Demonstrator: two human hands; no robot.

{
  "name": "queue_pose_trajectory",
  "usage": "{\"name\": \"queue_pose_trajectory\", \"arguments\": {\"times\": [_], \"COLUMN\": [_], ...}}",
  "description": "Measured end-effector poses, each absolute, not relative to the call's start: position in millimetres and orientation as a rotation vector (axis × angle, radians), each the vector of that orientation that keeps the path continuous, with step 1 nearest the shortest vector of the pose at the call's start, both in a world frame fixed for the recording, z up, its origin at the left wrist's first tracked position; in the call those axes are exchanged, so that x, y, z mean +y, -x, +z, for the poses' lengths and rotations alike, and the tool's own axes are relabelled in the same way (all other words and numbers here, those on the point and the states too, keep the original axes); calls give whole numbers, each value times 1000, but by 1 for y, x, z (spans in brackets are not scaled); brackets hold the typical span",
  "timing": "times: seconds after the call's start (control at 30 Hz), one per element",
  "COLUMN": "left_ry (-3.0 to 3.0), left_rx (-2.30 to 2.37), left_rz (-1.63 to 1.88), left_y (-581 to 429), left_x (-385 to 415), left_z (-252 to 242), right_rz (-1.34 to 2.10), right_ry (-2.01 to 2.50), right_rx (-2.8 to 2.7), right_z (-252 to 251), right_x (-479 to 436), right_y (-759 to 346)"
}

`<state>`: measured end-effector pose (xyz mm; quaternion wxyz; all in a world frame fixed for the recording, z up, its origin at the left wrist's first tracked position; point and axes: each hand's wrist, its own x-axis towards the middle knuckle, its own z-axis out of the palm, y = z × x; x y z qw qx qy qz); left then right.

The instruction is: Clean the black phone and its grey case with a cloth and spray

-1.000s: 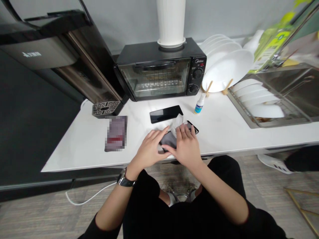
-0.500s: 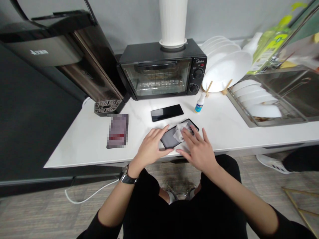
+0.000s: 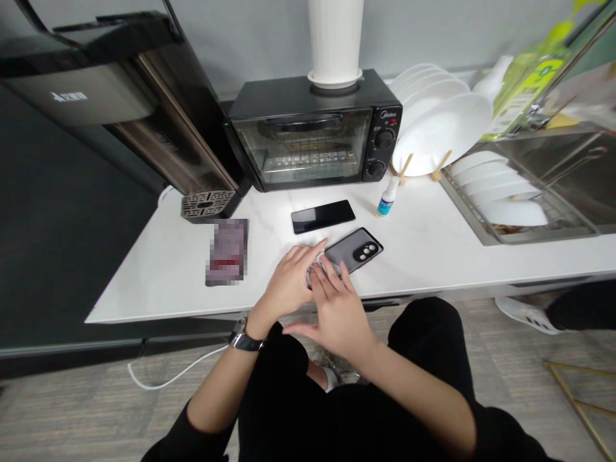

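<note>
Grey phone [image 3: 350, 251] lies face-down w/ camera end pointing away-right, near the front edge of the white worktop [image 3: 433, 250]. Left hand [image 3: 289, 285] rests on the phone's near-left corner, fingers [image 3: 312, 250] laid fairly flat, steadying rather than gripping. Right hand [image 3: 337, 311] sits just in front of the phone's near end, fingers [image 3: 327, 279] straight and close together, pressing a small pale wipe [image 3: 315, 271] at the phone's near edge; the wipe is mostly hidden, so can't tell if it's pinched or just pushed. A 2nd black phone [image 3: 322, 216] lies flat just behind, apart from the grey one. Small dropper bottle [image 3: 386, 200] stands to the right of that, toaster oven [image 3: 312, 138] at the back.
</note>
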<state>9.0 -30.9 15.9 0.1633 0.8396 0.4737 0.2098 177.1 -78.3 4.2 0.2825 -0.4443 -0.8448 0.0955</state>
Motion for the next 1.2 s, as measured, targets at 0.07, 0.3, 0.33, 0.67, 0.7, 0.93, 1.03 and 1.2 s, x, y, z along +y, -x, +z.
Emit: {"name": "queue_pose_trajectory", "arguments": {"times": [0.07,0.3,0.33,0.67,0.7,0.93,1.03,1.2], "left_ry": [-2387,-2363,-2363,-2381,-2382,-2391,-2387,-2362], "left_rx": [1369,1374,1370,1360,1352,1343,1349,1374], "left_rz": [580,600,603,608,619,612,588,592], "left_y": [-10,-12,-12,-13,-13,-7,-8,-11], "left_x": [-32,-38,-38,-35,-35,-31,-33,-38], "left_z": [17,20,20,22,21,13,15,21], "right_rz": [290,153,113,-104,-81,203,307,295], "right_ry": [1185,1190,1218,1501,1506,1169,1124,1106], "right_rx": [-2276,-2425,-2424,-2219,-2208,-2288,-2270,-2351], "right_z": [4,3,3,7,8,9,8,8], "right_x": [-85,-83,-80,-29,-29,-70,-78,-73], "right_y": [-183,-229,-235,-266,-254,-172,-182,-226]}}
